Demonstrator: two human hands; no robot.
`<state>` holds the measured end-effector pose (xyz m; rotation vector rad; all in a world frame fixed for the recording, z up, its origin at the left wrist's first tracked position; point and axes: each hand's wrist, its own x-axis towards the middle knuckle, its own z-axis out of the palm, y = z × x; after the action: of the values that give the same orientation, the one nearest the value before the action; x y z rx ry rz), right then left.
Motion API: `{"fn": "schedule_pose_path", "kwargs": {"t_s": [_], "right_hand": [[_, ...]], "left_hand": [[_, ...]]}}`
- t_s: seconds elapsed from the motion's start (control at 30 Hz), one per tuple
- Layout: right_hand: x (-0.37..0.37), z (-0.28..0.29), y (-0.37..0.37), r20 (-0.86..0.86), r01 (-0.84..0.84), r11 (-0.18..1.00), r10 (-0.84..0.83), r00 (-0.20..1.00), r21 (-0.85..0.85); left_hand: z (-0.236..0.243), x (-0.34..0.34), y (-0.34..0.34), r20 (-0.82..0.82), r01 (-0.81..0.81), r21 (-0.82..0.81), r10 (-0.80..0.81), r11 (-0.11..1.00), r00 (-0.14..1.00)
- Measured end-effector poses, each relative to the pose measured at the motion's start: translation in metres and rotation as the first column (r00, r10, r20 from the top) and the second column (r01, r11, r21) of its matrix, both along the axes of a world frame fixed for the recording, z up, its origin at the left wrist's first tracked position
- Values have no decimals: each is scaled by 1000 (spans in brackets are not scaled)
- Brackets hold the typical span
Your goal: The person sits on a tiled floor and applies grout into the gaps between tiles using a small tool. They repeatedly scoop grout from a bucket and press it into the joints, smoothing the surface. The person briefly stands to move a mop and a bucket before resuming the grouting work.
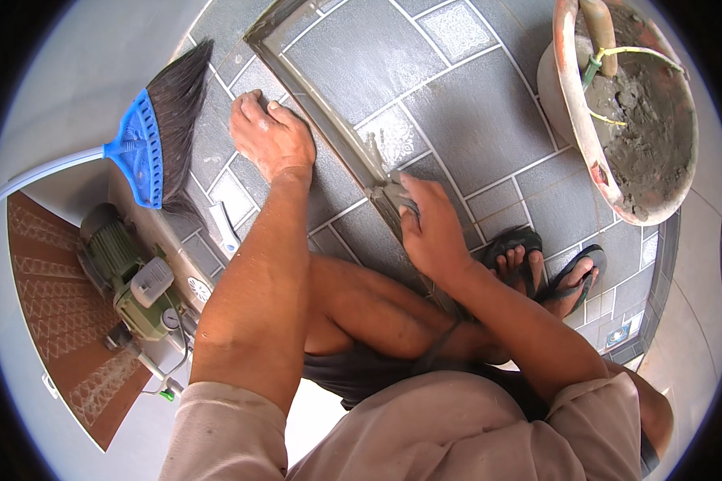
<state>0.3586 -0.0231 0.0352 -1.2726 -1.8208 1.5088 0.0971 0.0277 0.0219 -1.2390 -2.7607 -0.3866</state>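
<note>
Item 1: my right hand (431, 224), thumb and fingers pinching a small grey lump (394, 196). I cannot tell whether the lump is mortar or a smeared tool. It sits at the mortar-smeared strip (341, 136), which runs diagonally across the floor between the tiles.

Item 2: my left hand (271, 136), palm down on the tiled floor (481, 120), just beside the strip; fingers loosely bent, nothing seen in them, underside hidden.

Item 3: bucket (565, 64), wide-mouthed, its pale rim stained orange and caked with grey, standing at far right, well apart from my right hand. Contents: wet grey mortar (642, 152), lumpy, spread up the inner wall. Across the mouth, a rounded tan handle (598, 36), its other end out of view. Beside that, a green-and-yellow cord (592, 72), one strand hanging into the bucket.

Item 4: white tool handle (224, 227), lying on the floor near my left forearm.

Item 5: broom (140, 152), blue head, dark bristles, at left.

Item 6: electric pump (140, 297), green, with gauge and pipe, lower left.

Item 7: black sandals (524, 247), on my feet.
</note>
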Motion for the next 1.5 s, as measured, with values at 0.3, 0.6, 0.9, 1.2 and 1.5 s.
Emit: {"fn": "schedule_pose_path", "kwargs": {"t_s": [0.3,0.6,0.9,1.2,1.5], "right_hand": [[-5,-11,-11,28,-138,990,137,990,31],[-20,-4,-7,52,8,968,5,999,-250],[-33,-9,-6,82,-23,985,38,996,-169],[-22,-6,15,42,-88,978,81,996,187],[-37,-36,49,-119,-131,990,136,984,44]], "left_hand": [[0,-1,-1,9,11,-10,-11,1000,1000],[-3,-5,-3,-21,19,11,-18,1000,1000],[-8,-7,-5,-86,38,41,-35,998,996],[-9,-7,-4,-67,32,51,-28,998,997],[-2,-2,-2,-11,10,-2,-10,1000,1000]]}}
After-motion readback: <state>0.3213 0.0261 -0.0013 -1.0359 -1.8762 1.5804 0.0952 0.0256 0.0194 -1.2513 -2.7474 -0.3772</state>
